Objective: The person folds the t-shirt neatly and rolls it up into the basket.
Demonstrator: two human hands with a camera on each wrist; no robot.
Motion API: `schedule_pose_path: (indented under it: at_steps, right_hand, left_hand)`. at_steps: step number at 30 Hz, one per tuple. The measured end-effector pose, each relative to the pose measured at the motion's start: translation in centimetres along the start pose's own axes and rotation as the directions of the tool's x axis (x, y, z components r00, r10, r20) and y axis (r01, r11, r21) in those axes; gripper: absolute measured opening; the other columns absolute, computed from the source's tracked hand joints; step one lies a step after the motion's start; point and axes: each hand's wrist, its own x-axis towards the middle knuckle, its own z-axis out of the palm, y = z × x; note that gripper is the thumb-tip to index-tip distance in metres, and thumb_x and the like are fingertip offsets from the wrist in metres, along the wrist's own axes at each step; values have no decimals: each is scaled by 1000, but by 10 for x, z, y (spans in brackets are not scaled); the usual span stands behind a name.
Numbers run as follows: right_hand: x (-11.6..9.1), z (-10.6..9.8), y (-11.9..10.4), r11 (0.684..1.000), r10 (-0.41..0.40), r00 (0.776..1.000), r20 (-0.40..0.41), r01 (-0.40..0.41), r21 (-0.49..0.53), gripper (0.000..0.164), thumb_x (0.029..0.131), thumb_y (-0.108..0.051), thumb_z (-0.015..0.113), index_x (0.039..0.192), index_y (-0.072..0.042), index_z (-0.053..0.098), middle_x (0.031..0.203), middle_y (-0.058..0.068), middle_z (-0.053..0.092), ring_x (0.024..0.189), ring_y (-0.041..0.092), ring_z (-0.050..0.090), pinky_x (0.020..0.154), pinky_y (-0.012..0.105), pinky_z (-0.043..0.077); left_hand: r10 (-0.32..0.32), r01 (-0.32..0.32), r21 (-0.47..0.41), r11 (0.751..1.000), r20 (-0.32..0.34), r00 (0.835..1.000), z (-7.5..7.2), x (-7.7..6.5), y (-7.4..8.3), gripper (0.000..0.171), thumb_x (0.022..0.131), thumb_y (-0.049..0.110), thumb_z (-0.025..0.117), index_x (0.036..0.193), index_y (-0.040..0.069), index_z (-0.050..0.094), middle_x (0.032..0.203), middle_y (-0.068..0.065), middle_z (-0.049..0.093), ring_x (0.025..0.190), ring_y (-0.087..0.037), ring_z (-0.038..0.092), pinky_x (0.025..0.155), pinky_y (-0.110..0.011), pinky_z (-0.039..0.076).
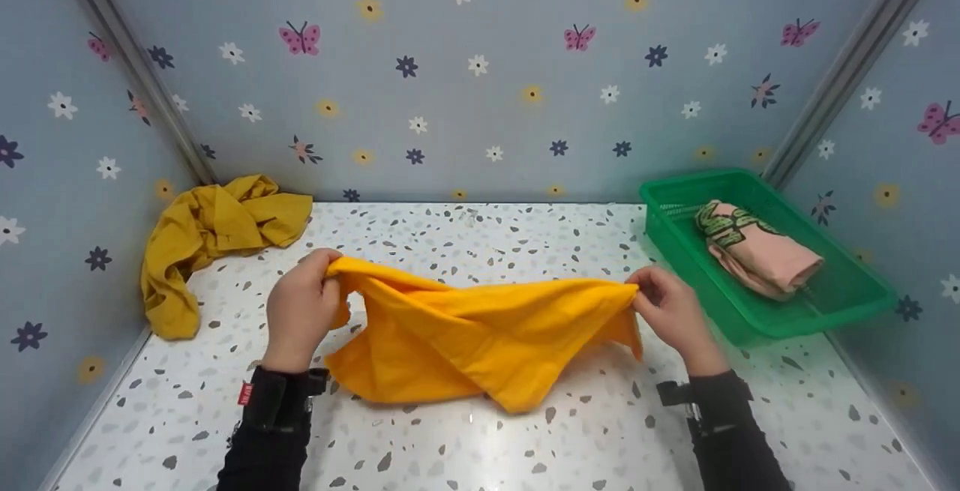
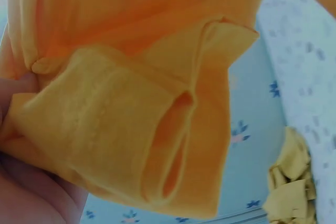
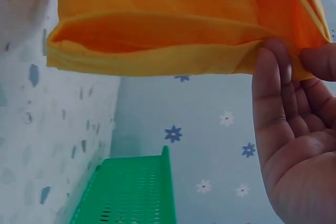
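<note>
Your left hand (image 1: 304, 307) raised, thumb and fingers curled in pinch; your right hand (image 1: 675, 318) about level with it, well apart, pinching thumb against fingers; your right palm (image 3: 302, 177) faces its wrist camera, fingers bent; left wrist view catches only part of your hand at edge, fingertips hidden; your left forearm (image 1: 266, 438) and right forearm (image 1: 731, 438) slant slightly inward from lower edge, both in black sleeves (image 1: 262, 461); dark strap (image 1: 281, 397) round each wrist.

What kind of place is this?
Maybe a little booth for handling clothes: flowery walls stand on three sides, a green basket holds pink cloth, and orange cloth is held in front.
</note>
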Motion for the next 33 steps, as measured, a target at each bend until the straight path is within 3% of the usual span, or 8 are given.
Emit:
schedule_pose_path:
  at_steps: [4, 9, 14, 17, 21, 25, 30, 33]
  right_hand:
    - [5, 13, 17, 997, 71, 996, 44, -70, -32, 9, 87, -7, 58, 95, -8, 59, 89, 5, 59, 76, 18, 52, 70, 26, 49]
    - [11, 27, 31, 985, 155, 985, 76, -148, -88, 9, 87, -11, 59, 96, -8, 58, 90, 6, 58, 78, 20, 52, 73, 33, 47]
    - [14, 40, 38, 960, 246, 960, 136, -223, -169, 13, 87, -13, 58, 99, -8, 57, 96, 8, 57, 85, 24, 51, 79, 37, 45]
    - [14, 46, 40, 947, 294, 936, 196, -256, -196, 18, 86, -12, 57, 104, -8, 56, 102, 9, 57, 90, 25, 52, 84, 39, 44]
    - [13, 49, 38, 939, 316, 911, 264, -262, -222, 28, 88, -12, 56, 115, -6, 53, 113, 12, 54, 99, 26, 54, 89, 41, 43]
    - [11, 48, 28, 937, 272, 924, 270, -190, -294, 42, 89, -14, 56, 128, -4, 45, 126, 15, 47, 109, 29, 50, 93, 44, 41]
    - [7, 47, 5, 928, 207, 948, 240, -113, -354, 46, 89, -19, 58, 131, -8, 44, 131, 11, 43, 118, 27, 43, 99, 45, 34]
    - [2, 53, -12, 938, 153, 957, 247, -62, -340, 45, 88, -21, 62, 129, -11, 47, 129, 7, 46, 115, 23, 43, 99, 44, 35]
  left_hand:
    - [-46, 41, 42, 998, 112, 993, 21, -7, -12, 17, 84, 2, 54, 98, 8, 60, 84, -8, 65, 66, -22, 57, 59, -37, 46]
    - [-126, 113, 69, 991, 226, 966, 35, -12, -21, 17, 87, 6, 53, 102, 9, 59, 88, -9, 65, 72, -23, 59, 65, -40, 48]
    - [-152, 126, 102, 987, 312, 938, 44, -15, -24, 18, 87, 9, 54, 104, 9, 58, 90, -10, 65, 74, -26, 59, 69, -43, 47]
    - [-168, 131, 120, 984, 386, 907, 48, -17, -27, 18, 86, 11, 53, 104, 9, 57, 90, -10, 63, 75, -27, 57, 70, -44, 46]
    - [-197, 175, 91, 980, 496, 846, 49, -17, -33, 15, 88, 19, 56, 102, 12, 56, 90, -6, 61, 77, -25, 54, 73, -42, 44]
    - [-217, 256, 14, 967, 575, 789, 42, -13, -38, 33, 85, 41, 62, 105, 16, 55, 96, -4, 60, 84, -24, 52, 78, -40, 42]
    - [-165, 296, -110, 949, 625, 763, 23, -3, -45, 62, 77, 51, 67, 122, 13, 49, 121, -10, 54, 111, -29, 48, 94, -49, 37]
    - [-141, 315, -152, 937, 660, 738, 13, 0, -52, 73, 76, 51, 67, 132, 12, 42, 133, -12, 46, 123, -32, 40, 98, -52, 31]
